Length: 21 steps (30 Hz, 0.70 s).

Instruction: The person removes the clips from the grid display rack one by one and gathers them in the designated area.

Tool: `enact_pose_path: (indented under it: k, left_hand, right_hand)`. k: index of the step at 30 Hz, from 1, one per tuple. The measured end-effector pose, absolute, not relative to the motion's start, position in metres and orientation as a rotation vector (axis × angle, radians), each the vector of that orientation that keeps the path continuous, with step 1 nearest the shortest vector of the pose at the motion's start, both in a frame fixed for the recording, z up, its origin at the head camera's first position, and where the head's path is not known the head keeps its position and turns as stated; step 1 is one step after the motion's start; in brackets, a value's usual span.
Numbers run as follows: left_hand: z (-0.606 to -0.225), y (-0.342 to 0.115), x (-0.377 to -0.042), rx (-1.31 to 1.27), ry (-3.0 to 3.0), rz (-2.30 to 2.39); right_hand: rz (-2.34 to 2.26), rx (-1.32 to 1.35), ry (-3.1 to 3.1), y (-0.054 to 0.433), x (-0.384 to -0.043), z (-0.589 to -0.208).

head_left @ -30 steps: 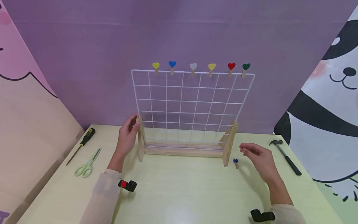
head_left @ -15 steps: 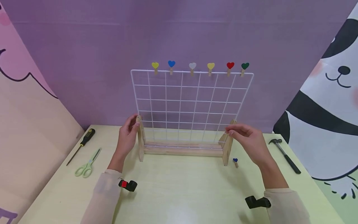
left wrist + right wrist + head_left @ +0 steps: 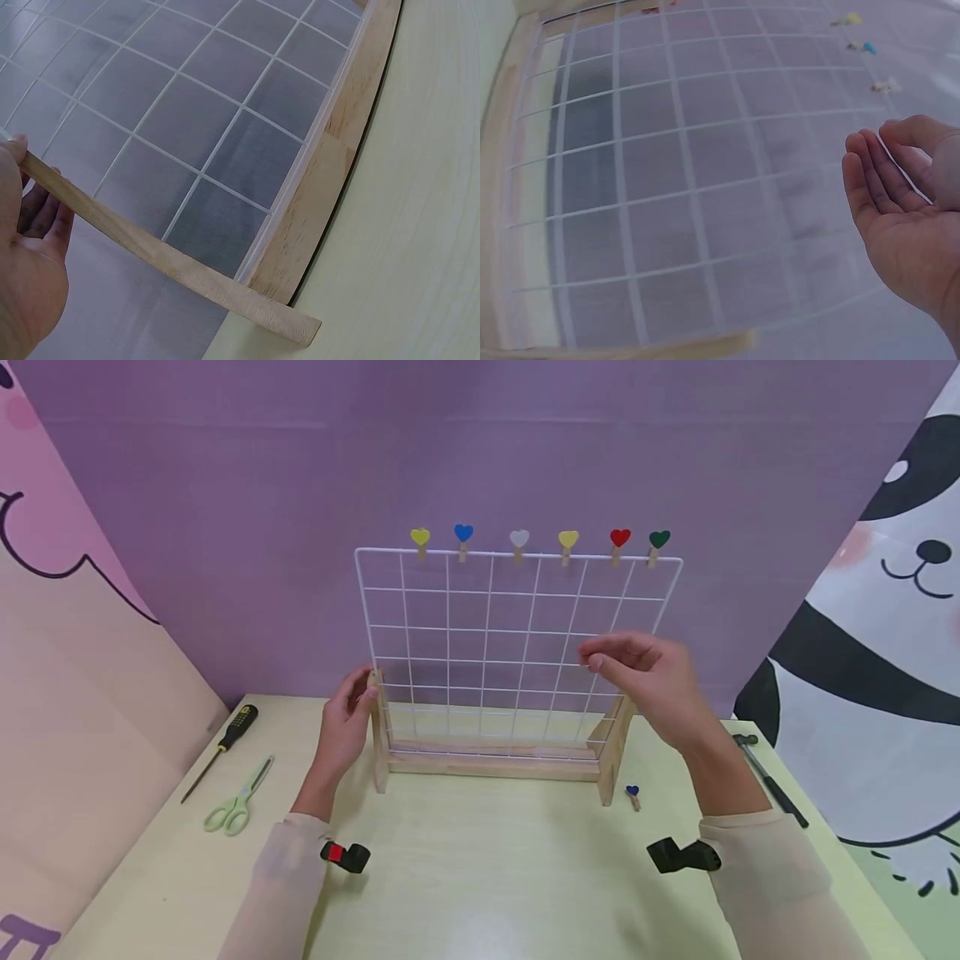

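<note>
A white wire grid (image 3: 489,593) stands upright in a wooden stand (image 3: 495,766). My left hand (image 3: 345,727) grips the stand's left upright (image 3: 150,247), thumb in front and fingers partly hidden behind. Along the grid's top rail sit several heart clips, among them a red heart clip (image 3: 620,537) and a green heart clip (image 3: 660,539). My right hand (image 3: 656,681) is raised in front of the grid's right part. Its fingers are loosely bent; in the right wrist view nothing shows between fingers and thumb. A dark blue heart clip (image 3: 633,792) lies on the table by the right upright.
On the table's left lie a screwdriver (image 3: 234,731) and light green scissors (image 3: 236,802). A hammer (image 3: 780,793) lies at the right, partly hidden by my right arm. Behind the stand hangs a purple backdrop (image 3: 225,527).
My right hand has risen from beside the loose blue clip, past the right upright, up and leftward in front of the grid. The left hand stays on the stand.
</note>
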<state>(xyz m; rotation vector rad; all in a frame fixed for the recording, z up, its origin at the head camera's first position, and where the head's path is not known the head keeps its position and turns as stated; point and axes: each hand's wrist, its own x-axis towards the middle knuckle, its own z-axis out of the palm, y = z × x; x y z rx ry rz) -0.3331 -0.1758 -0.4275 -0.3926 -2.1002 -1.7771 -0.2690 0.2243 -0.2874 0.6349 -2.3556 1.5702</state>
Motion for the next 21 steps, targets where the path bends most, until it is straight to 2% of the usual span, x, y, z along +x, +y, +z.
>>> enact_pose_path:
  k: [21]
  left_hand:
    - [-0.428, -0.173, -0.332, -0.401, -2.076, -1.790]
  right_hand:
    - [1.613, 0.694, -2.234, 0.173, -0.275, -0.207]
